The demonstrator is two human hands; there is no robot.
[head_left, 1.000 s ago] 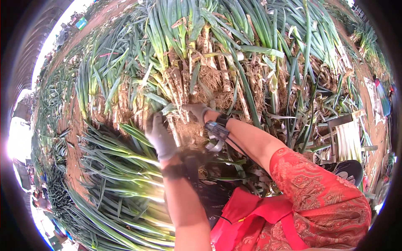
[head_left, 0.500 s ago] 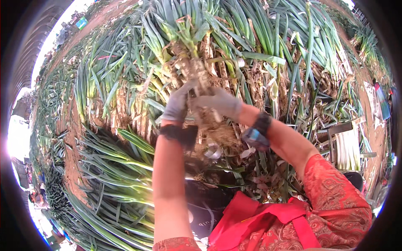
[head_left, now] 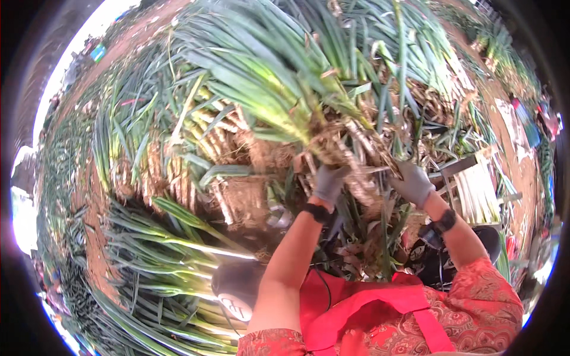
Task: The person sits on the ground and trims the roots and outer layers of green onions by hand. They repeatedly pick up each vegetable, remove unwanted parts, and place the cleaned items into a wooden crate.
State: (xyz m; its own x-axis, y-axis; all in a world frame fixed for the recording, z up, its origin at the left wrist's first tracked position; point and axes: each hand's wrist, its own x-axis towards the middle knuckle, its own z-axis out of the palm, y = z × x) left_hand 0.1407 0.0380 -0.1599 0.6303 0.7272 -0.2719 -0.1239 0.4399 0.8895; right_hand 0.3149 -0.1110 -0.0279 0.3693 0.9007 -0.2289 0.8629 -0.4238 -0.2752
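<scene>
A big bunch of long green onions (head_left: 279,113), with soil on its root ends, slants across the middle, its leaves toward the far left. My left hand (head_left: 330,183), in a grey glove, is closed around the lower stalks of this bunch. To its right my right hand (head_left: 414,184), gloved too, has its fingers curled at the end of a dirty brown stalk (head_left: 377,145). Motion blurs these fingers a little. Loose roots and soil hang between my two hands.
Piles of unpeeled green onions (head_left: 139,148) lie ahead and left. Cleaner green onions (head_left: 178,255) lie at my near left, beside a dark rounded thing (head_left: 237,285) by my arm. At right, white stalks (head_left: 478,193) rest in a wooden frame (head_left: 466,165). Peeled leaf scraps (head_left: 359,240) cover the ground before me.
Both hands have moved right and nearer with the bunch, which now tilts leftward. My hands have drawn apart, the right one further right. Bare brown soil shows where the bunch was.
</scene>
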